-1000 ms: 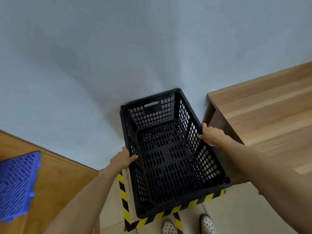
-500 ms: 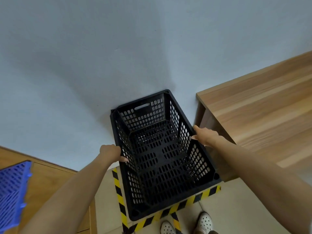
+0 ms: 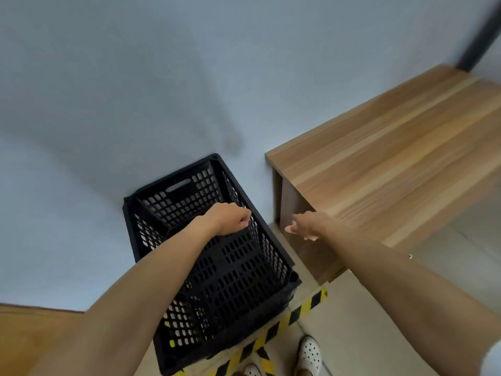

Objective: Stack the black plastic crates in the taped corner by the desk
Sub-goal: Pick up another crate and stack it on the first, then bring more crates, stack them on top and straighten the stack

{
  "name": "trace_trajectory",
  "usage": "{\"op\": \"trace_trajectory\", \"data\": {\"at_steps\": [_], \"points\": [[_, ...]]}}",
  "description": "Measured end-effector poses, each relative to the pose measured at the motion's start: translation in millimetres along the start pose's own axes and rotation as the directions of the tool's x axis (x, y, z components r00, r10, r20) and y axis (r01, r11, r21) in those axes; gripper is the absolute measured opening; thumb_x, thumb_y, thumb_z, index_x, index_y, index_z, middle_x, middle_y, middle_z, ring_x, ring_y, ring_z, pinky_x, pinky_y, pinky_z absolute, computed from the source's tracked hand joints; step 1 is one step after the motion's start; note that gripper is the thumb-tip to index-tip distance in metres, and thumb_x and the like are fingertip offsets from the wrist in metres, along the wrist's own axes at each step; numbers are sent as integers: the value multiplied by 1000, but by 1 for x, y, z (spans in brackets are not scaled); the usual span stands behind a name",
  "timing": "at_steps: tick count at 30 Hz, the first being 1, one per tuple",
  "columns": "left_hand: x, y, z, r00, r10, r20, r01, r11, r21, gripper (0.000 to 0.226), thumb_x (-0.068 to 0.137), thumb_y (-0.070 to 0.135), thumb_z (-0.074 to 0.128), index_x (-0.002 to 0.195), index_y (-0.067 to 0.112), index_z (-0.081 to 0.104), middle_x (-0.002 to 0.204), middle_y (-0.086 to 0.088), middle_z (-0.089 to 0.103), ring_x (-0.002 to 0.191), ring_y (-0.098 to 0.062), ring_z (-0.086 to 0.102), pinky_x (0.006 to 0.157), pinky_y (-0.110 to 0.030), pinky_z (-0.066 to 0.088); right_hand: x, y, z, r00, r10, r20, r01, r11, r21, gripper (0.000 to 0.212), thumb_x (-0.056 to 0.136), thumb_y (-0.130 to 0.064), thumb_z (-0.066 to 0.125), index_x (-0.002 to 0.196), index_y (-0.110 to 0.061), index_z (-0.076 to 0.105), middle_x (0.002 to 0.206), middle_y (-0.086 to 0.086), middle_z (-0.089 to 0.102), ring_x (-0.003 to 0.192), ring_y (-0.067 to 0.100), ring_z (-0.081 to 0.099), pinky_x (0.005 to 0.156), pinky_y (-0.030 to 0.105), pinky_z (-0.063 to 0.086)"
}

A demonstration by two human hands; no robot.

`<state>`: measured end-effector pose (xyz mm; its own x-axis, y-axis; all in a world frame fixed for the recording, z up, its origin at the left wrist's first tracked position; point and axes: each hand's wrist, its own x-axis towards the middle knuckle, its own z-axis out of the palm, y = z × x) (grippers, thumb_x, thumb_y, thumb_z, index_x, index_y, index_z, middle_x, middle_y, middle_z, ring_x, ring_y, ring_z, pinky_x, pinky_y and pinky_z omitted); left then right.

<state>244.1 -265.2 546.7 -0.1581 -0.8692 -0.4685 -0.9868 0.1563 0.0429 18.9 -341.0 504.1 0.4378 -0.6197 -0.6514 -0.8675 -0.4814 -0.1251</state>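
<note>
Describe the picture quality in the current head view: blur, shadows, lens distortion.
Head view: motion blur softens the right hand and the left hand; the black crate stays fairly sharp. Soft, even lighting throws broad grey shadows across the wall. Wide-angle distortion stretches both forearms and slants the desk edges. No glare.

The left forearm (image 3: 151, 280) covers much of the black crate (image 3: 233, 267) and its left rim. The striped tape (image 3: 298, 310) vanishes beneath the crate. The shoes (image 3: 309, 351) (white, perforated) and the desk (image 3: 393, 158) are cropped by the frame edge.
</note>
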Motion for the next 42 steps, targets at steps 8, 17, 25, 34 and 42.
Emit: {"op": "trace_trajectory", "data": {"at_steps": [8, 17, 25, 34, 42], "points": [[31, 61, -30, 971, 238, 11, -238, 967, 86, 25, 98, 20, 36, 101, 12, 59, 90, -6, 64, 72, -23, 49, 57, -28, 33, -67, 58, 19, 987, 141, -72, -114, 950, 290, 37, 101, -32, 39, 128, -10, 52, 125, 13, 63, 102, 25, 61, 93, 38, 50], [14, 108, 10, 890, 446, -97, -431, 892, 137, 20, 100, 30, 35, 97, 22, 54, 84, -2, 63, 76, -26, 59, 64, -34, 45, -139, 36, 122, 924, 373, 83, -349, 734, 583, 41, 99, -43, 40, 126, -14, 52, 108, 7, 69, 87, 21, 68, 93, 40, 51], [-20, 181, 45, 745, 659, 107, -656, 693, 297, 17, 96, 30, 39, 96, 26, 56, 99, -2, 66, 88, -27, 62, 70, -36, 43, -225, -12, 226, 858, 507, 84, -378, 513, 771, 27, 99, -28, 44, 118, -12, 55, 100, 6, 67, 81, 19, 60, 75, 33, 49], [-74, 338, 80, 490, 817, 305, -848, 365, 384, 36, 96, 31, 46, 130, 22, 51, 133, -5, 57, 118, -26, 57, 93, -45, 50, -387, -5, 362, 585, 784, 207, -557, 203, 805, 35, 97, -34, 44, 130, -22, 48, 129, 10, 57, 111, 30, 57, 91, 39, 46], [-186, 511, 143, 283, 874, 395, -901, 101, 422, 50, 90, 42, 58, 136, 28, 46, 141, -2, 50, 130, -25, 49, 99, -39, 43, -535, -40, 487, 409, 882, 233, -489, -4, 872, 42, 97, -32, 47, 138, -24, 40, 135, 6, 51, 120, 29, 52, 96, 42, 45]]}}
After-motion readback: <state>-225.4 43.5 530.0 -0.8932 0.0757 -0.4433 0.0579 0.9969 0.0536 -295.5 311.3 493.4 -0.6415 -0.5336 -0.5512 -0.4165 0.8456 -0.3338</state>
